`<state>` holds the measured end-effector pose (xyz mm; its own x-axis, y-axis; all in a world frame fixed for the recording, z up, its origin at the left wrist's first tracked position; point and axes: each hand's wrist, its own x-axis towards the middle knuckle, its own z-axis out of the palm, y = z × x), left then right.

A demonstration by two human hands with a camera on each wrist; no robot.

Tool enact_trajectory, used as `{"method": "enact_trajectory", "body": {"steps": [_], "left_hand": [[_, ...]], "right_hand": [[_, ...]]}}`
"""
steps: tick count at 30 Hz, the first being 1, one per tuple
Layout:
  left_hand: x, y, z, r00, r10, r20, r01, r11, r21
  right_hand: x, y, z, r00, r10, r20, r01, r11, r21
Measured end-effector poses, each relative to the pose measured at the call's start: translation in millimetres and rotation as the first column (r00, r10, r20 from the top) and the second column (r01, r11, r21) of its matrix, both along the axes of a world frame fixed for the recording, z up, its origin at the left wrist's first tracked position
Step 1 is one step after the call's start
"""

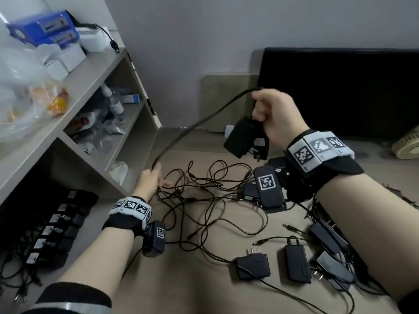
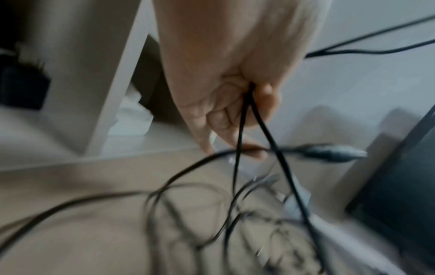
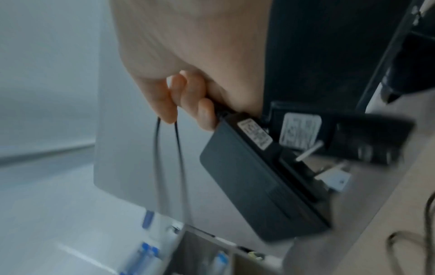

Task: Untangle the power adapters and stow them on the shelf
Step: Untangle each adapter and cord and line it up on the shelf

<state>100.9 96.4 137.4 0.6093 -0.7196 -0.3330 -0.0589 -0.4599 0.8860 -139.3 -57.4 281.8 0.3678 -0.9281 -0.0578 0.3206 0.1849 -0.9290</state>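
the right hand (image 1: pixel 275 114) is raised above the bench (image 1: pixel 181 279), fingers curled around a black cable (image 1: pixel 195 125); one power adapter (image 1: pixel 241 140) hangs just under it. the left hand (image 1: pixel 150 181) pinches the same cable lower down, near the tangled cables (image 1: pixel 204 196). other adapters (image 1: pixel 297 262) lie on the bench, and more stand in a row on the lowest shelf (image 1: pixel 56 232).

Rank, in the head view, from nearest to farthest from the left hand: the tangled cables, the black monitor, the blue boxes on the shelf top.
1. Tangled cables, just right of the left hand.
2. Black monitor, far right.
3. Blue boxes, upper left.
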Motion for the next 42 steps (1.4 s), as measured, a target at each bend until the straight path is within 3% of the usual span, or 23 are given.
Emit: {"method": "enact_trajectory", "body": {"steps": [2,3,5,6,7,9,13,16,19,22,24,27,29,31,33,34,36,38,39,40,42], "left_hand": [[1,-8,28,0.995,0.042,-0.086,-0.053,0.99,-0.132],[-2,-12,48,0.994,0.026,-0.107,-0.048,0.978,-0.205],[-14,-21,95,0.993,-0.064,-0.099,0.028,0.942,-0.334],[-20,-25,117,0.991,-0.114,-0.073,0.078,0.92,-0.384],[-28,-28,139,0.986,-0.161,-0.038,0.13,0.896,-0.425],[-42,-31,174,0.972,-0.233,0.031,0.219,0.846,-0.486],[-64,-34,218,0.941,-0.329,0.078,0.319,0.788,-0.527],[-80,-34,240,0.922,-0.373,0.099,0.361,0.74,-0.568],[-96,-31,264,0.909,-0.404,0.108,0.374,0.67,-0.641],[-101,-27,284,0.91,-0.396,0.123,0.356,0.595,-0.72],[-95,-27,289,0.935,-0.334,0.116,0.301,0.582,-0.755],[-76,-30,271,0.986,-0.163,0.021,0.122,0.643,-0.756],[-49,-34,242,0.998,0.05,-0.041,-0.065,0.739,-0.67],[-26,-34,211,0.958,0.262,0.114,-0.19,0.882,-0.431],[-19,-31,189,0.876,0.229,0.425,-0.213,0.973,-0.087],[-26,-29,183,0.827,0.112,0.551,-0.127,0.992,-0.011],[-53,-25,178,0.665,-0.189,0.722,0.217,0.975,0.055],[-82,-22,176,0.472,-0.401,0.786,0.473,0.867,0.158],[-93,-22,171,0.416,-0.459,0.785,0.538,0.82,0.195],[-101,-24,165,0.439,-0.486,0.756,0.59,0.79,0.166],[-108,-23,154,0.604,-0.475,0.64,0.628,0.778,-0.015]], "right_hand": [[4,3,-11,0.97,0.054,-0.238,-0.07,0.996,-0.061],[7,7,-17,0.908,0.092,-0.408,-0.141,0.986,-0.091],[14,19,-27,0.67,0.141,-0.729,-0.304,0.948,-0.095],[17,25,-32,0.559,0.142,-0.817,-0.346,0.935,-0.075],[20,32,-36,0.5,0.154,-0.852,-0.377,0.924,-0.054],[24,45,-42,0.529,0.169,-0.831,-0.42,0.904,-0.084],[30,63,-38,0.695,0.166,-0.699,-0.417,0.886,-0.205],[36,70,-22,0.748,0.294,-0.595,-0.512,0.826,-0.237],[44,78,-17,0.672,0.415,-0.613,-0.652,0.724,-0.225],[42,81,-28,0.584,0.337,-0.738,-0.693,0.681,-0.236],[32,79,-38,0.548,0.327,-0.77,-0.688,0.7,-0.192],[12,67,-42,0.523,0.315,-0.792,-0.662,0.735,-0.145],[3,58,-39,0.568,0.301,-0.766,-0.602,0.786,-0.137],[-4,50,-34,0.604,0.277,-0.747,-0.542,0.83,-0.131],[-8,46,-25,0.58,0.225,-0.783,-0.523,0.84,-0.146],[-9,45,-21,0.551,0.19,-0.812,-0.527,0.834,-0.162],[-8,43,-12,0.493,0.125,-0.861,-0.549,0.812,-0.197],[-2,47,-2,0.488,0.151,-0.86,-0.587,0.785,-0.196],[3,50,3,0.504,0.194,-0.841,-0.604,0.776,-0.183],[7,55,9,0.529,0.234,-0.816,-0.614,0.769,-0.178],[14,62,19,0.573,0.291,-0.767,-0.623,0.763,-0.176]]}}
